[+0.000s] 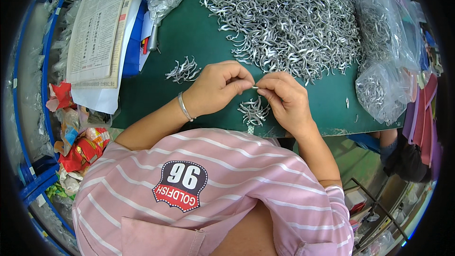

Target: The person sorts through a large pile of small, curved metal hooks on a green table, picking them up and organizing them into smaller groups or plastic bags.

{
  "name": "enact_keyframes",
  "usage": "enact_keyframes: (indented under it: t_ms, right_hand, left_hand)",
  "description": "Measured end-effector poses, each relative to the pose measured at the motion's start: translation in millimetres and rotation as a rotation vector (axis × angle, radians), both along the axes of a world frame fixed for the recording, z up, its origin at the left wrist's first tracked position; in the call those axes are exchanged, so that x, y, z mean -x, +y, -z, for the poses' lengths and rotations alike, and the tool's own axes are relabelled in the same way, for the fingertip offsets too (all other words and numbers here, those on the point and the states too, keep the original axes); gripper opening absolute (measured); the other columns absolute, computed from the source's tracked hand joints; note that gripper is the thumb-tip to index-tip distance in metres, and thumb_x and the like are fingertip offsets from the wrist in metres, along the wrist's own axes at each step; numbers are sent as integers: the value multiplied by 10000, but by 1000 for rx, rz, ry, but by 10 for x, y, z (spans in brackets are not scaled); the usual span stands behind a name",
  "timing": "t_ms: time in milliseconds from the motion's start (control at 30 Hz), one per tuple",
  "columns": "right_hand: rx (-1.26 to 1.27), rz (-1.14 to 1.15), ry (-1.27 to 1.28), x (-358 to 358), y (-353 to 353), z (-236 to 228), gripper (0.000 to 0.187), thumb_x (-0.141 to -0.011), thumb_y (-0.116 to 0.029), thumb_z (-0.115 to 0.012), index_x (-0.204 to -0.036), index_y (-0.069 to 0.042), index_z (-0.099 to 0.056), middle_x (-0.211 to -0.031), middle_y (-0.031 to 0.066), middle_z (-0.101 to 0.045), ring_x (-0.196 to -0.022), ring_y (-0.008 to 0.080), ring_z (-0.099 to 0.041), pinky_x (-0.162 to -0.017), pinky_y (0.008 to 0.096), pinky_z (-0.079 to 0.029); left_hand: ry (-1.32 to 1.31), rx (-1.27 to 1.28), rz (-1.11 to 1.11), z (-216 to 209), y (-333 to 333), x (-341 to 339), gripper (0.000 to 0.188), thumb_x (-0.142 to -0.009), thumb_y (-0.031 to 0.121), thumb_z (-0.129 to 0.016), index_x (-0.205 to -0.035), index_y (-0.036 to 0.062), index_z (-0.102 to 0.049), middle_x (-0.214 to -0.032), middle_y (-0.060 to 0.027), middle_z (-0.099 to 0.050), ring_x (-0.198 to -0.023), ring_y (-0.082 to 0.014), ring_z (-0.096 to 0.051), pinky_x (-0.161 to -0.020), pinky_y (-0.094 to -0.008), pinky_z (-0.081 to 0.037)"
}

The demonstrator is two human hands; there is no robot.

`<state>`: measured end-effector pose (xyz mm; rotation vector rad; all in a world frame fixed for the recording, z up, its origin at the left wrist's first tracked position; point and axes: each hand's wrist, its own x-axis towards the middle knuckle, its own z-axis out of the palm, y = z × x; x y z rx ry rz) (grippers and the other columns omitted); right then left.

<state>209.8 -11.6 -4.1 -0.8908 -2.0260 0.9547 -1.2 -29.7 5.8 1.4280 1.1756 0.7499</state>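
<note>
Both of my hands meet over the near part of the green table (208, 33). A small silvery curved metal piece (255, 87) is pinched between the fingertips of my left hand (219, 85) and my right hand (286, 96). Just below the fingertips lies a little heap of similar metal pieces (254, 112), close to the table's front edge. Another small heap (184, 70) sits beyond my left wrist. A huge pile of the same curved pieces (289, 14) spreads over the far middle and right of the table.
Clear plastic bags of metal pieces (377, 85) stand at the table's right edge. At the left are printed papers (97, 33), a blue box (133, 47) and a grey-handled tool (153, 38). Blue shelving (45, 61) and red wrappers (83, 151) flank the left side. A person's arm (387, 138) shows at right.
</note>
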Motion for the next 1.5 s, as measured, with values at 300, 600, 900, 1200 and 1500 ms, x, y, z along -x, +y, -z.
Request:
enact_keyframes:
  t_ms: [300,600,900,1200,1500]
  right_hand:
    - [-212,822,46,-920,290,-76,71,-934,-50,-627,-962,5,-663,-901,51,-661,-820,107,-584,-725,246,-482]
    - [-714,1113,-557,-1883,472,-140,173,-892,-68,-652,-1055,-22,-685,-1035,142,-669,-932,259,-617,-789,327,-492]
    - [-201,-10,20,35,64,-10,236,-746,16,-745,-970,-17,-681,-964,110,-683,-847,274,-641,-739,353,-513]
    - [67,-66,99,24,-19,55,158,-776,19,-731,-922,-12,-678,-847,108,-696,-733,241,-656,-661,324,-519]
    - [102,135,47,-31,-60,48,179,-830,-12,-710,-1007,-6,-683,-879,125,-704,-768,216,-684,-697,297,-540]
  left_hand:
    - [527,-635,-154,324,146,39,175,-765,-10,-707,-917,27,-628,-907,-105,-571,-837,-311,-599,-719,-376,-497]
    - [196,-249,-178,228,135,55,113,-844,34,-692,-952,9,-666,-850,-36,-607,-690,-126,-575,-636,-259,-477]
    - [-367,403,-91,-29,37,-19,169,-954,130,-615,-965,-31,-666,-798,-29,-619,-642,-71,-533,-565,-194,-433]
    - [-333,154,-43,-72,-20,-11,101,-912,54,-646,-972,-23,-675,-854,-56,-647,-738,-111,-601,-637,-221,-487]
    - [394,-463,-162,-170,-41,749,73,-792,-47,-707,-843,-14,-667,-850,-83,-640,-739,-158,-614,-631,-253,-476]
